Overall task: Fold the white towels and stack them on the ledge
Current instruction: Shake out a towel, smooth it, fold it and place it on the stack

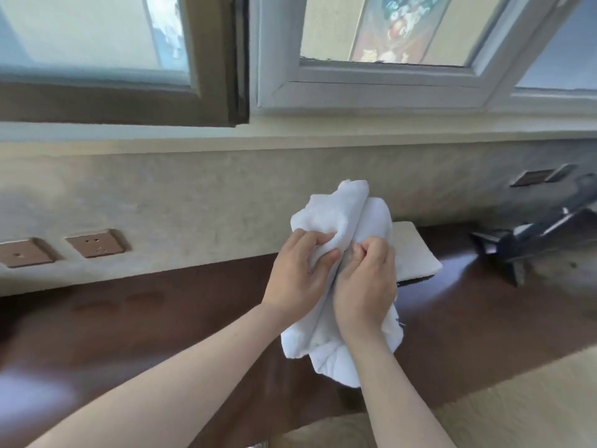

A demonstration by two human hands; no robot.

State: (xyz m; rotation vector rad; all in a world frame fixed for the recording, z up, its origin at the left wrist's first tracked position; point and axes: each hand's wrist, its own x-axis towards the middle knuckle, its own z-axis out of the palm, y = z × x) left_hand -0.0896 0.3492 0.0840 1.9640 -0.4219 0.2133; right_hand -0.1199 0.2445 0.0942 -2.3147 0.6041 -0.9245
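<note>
A crumpled white towel point(339, 215) is held up in the air above the dark brown ledge point(161, 318). My left hand point(297, 273) grips a fold of it from the left, fingers curled into the cloth. My right hand point(365, 286) grips it right beside the left, fingers also curled in. The towel's lower end hangs below both wrists. Behind the hands a flat folded white towel point(413, 250) lies on the ledge by the wall.
A dark tripod-like stand point(529, 234) sits on the ledge at the right. Wall sockets point(93, 244) are set in the pale wall at the left. Window frames point(245, 59) rise above the sill. A beige surface point(517, 399) fills the lower right.
</note>
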